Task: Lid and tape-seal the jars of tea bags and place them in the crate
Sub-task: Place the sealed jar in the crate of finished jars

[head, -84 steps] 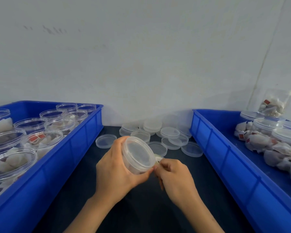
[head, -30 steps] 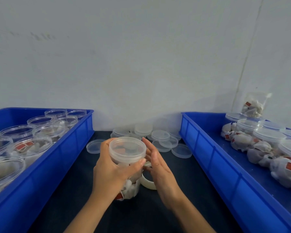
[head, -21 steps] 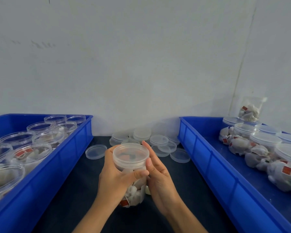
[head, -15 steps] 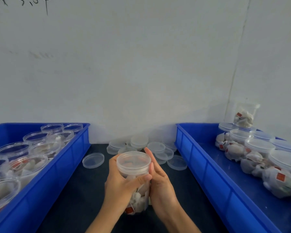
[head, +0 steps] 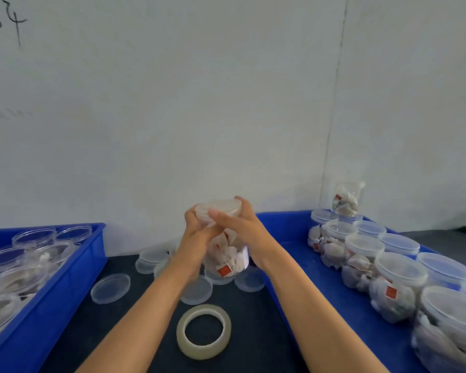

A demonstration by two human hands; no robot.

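Two long blue plastic crates flank a dark tabletop (head: pixel 253 351): the left blue crate (head: pixel 65 286) holds open, unlidded clear jars of tea bags, while the right blue crate (head: pixel 342 300) holds rows of lidded jars — the finished ones, by the look of it. Between them, raised above the table, is the clear round plastic jar of tea bags (head: pixel 228 254), lid on, tilted and held in both hands. The left hand (head: pixel 197 238) wraps its fingers round the jar's left side and lid rim; the right hand (head: pixel 242 227) curls over the lid and right wall, fingers closed on the jar. Loose translucent round lids (head: pixel 110 288) lie scattered on the table behind, and the roll of clear tape (head: pixel 203 331) lies flat nearer the person, untouched. The step in hand looks like sealing done (whether tape runs along the rim cannot be made out) and carriage beginning — the next move would call for swinging the jar right and setting it upright in a free spot among the lidded jars.
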